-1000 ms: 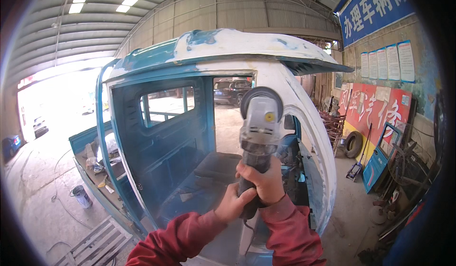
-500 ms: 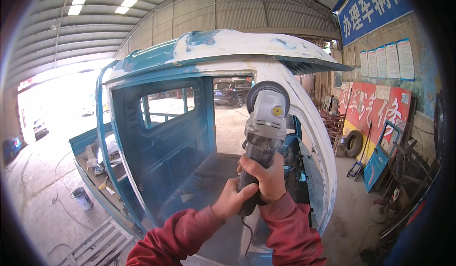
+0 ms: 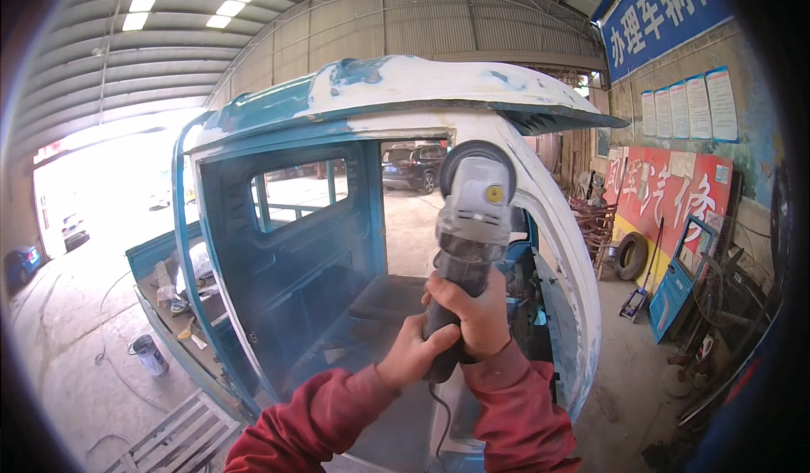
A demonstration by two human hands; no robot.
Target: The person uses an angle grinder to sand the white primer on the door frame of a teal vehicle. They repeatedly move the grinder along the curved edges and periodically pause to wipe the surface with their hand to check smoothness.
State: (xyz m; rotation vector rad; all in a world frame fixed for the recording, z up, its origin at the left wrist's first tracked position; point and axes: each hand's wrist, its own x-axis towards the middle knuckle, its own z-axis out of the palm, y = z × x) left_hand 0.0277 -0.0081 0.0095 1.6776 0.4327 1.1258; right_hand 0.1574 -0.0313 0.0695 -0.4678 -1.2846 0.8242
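Observation:
Both my hands are wrapped round the dark body of an angle grinder with a grey head. My left hand grips the lower end, where a power cord hangs down. Just above it, my right hand closes round the body with its thumb across the front. The grinder's round dark disc is up at the white-coated door frame corner of a small blue vehicle cab; its head hides whether the disc touches. White patches cover much of the cab's roof. Haze hangs inside the doorway.
A metal bucket and a slatted metal frame are on the floor to the left. On the right lie a tyre, a floor jack, a loose blue door and scrap parts. A dark car stands beyond the cab.
The view has shifted very slightly. Both hands keep the same grip, and the grinder stays at nearly the same spot on the door frame corner.

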